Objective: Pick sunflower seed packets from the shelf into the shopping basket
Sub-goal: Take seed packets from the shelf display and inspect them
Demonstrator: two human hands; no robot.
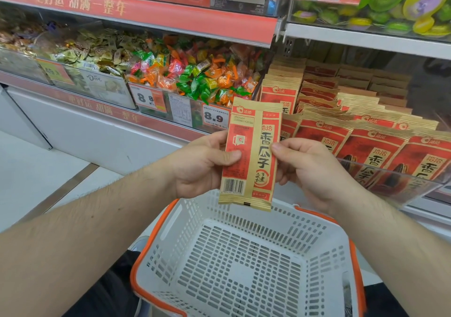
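A red and tan sunflower seed packet [251, 155] is held upright in front of me, its back with the barcode facing me. My left hand [202, 164] pinches its left edge with the thumb on the front. My right hand [310, 168] pinches its right edge. Directly below the packet sits the white shopping basket [185, 221] with an orange rim, and I see nothing on its perforated floor. Several more seed packets [341, 111] stand in rows on the shelf at the right, behind a clear plastic lip.
Bins of wrapped candies [195, 77] fill the shelf to the left, with price tags [214, 119] along the front. A higher shelf [366, 39] overhangs the seed packets. Green and yellow sweets [402, 4] lie at the top right. White floor shows at the left.
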